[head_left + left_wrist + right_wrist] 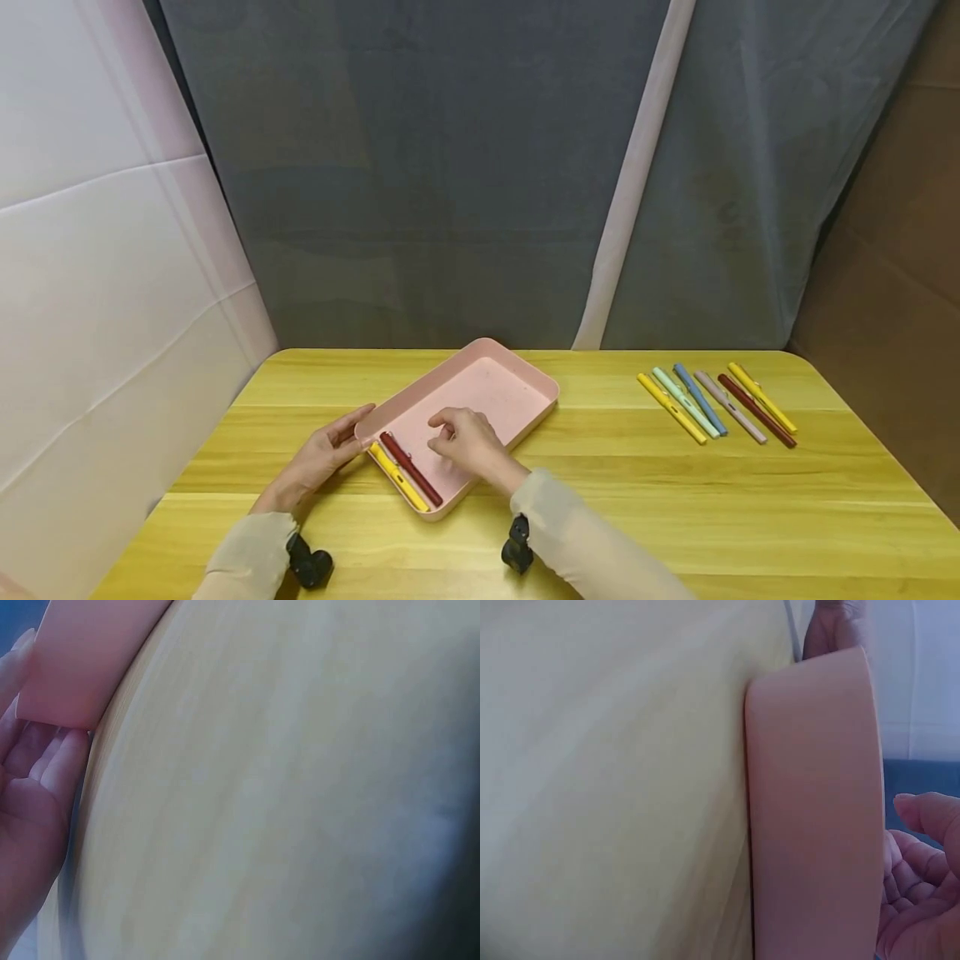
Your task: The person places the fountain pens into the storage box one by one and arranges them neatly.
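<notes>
The pink tray (498, 387) lies slantwise on the wooden table (757, 517), its left corner against the left hand (322, 454), whose fingers reach fairly straight around that corner. The right hand (467, 437) is over the inside of the tray, thumb and forefinger parted, the other fingers loosely bent, with nothing seen between them. To the left of it, along the tray's near-left end, a yellow pen (399, 477) and a dark red pen (412, 469) lie side by side, the red one nearer the right hand and apart from it. Well off to the right, six more lie in a slanting row: a lemon pen (671, 408), a mint pen (689, 402), a blue pen (702, 402), a mauve pen (730, 407), a maroon pen (757, 410) and a golden pen (762, 397). Any lettering on the pens is too small to read. The tray's outer walls look plain in both wrist views.
</notes>
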`<state>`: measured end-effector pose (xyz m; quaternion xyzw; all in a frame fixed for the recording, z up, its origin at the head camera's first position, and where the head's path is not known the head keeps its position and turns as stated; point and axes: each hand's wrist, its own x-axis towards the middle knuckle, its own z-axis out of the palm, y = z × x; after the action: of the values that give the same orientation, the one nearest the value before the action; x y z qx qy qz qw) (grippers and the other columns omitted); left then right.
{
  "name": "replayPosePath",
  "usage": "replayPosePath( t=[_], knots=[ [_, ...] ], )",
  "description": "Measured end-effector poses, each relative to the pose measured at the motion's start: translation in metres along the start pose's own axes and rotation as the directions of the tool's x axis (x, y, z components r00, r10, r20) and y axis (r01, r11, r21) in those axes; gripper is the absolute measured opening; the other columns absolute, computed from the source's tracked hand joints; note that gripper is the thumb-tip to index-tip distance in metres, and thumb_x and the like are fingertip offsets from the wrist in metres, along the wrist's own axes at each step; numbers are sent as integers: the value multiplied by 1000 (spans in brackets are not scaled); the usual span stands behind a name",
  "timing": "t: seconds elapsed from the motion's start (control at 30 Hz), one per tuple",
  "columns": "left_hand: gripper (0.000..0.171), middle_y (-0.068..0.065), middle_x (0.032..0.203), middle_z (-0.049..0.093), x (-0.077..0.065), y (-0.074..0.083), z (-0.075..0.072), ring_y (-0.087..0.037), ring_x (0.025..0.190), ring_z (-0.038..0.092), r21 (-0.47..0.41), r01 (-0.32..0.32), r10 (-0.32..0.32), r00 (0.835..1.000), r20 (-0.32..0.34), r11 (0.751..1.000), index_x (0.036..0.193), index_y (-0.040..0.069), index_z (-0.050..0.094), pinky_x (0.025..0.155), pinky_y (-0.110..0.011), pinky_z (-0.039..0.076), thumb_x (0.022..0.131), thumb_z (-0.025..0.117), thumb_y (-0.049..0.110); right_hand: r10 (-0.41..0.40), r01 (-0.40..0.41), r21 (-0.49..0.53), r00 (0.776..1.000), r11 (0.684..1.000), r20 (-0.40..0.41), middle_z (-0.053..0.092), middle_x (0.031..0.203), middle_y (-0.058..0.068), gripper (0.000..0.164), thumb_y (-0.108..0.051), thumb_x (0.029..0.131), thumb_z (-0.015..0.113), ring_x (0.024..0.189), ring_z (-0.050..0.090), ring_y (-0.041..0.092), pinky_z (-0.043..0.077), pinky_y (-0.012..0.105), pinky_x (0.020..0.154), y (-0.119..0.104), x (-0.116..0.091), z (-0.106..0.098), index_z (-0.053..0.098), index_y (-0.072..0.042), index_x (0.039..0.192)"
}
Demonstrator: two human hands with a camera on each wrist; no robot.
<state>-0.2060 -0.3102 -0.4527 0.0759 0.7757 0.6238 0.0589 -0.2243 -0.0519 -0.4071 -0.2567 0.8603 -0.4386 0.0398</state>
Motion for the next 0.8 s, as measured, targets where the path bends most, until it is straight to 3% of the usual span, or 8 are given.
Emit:
replayPosePath(
  t=[0.47, 0.8],
  knots=[
    [65, -27, 149, 24, -3, 1, -1, 14, 105, 47, 31, 28, -28, 1000, -3, 999, 147, -1, 26, 84, -9, 42, 93, 59, 15, -27, 35, 101, 996, 994, -80, 62, 66, 5, 23, -4, 83, 67, 50, 47, 4, 36, 17, 48, 16, -6, -29, 67, 4, 105],
    [65, -28, 147, 27, -3, 3, -1, 10, 102, 48, 33, 19, -19, 1000, 3, 999, 147, 0, 26, 82, -11, 43, 93, 59, 15, 46, -22, 166, 989, 986, -140, 58, 67, 4, 24, -2, 83, 66, 52, 47, 7, 40, 18, 48, 39, -13, -62, 65, 6, 106]
  ],
)
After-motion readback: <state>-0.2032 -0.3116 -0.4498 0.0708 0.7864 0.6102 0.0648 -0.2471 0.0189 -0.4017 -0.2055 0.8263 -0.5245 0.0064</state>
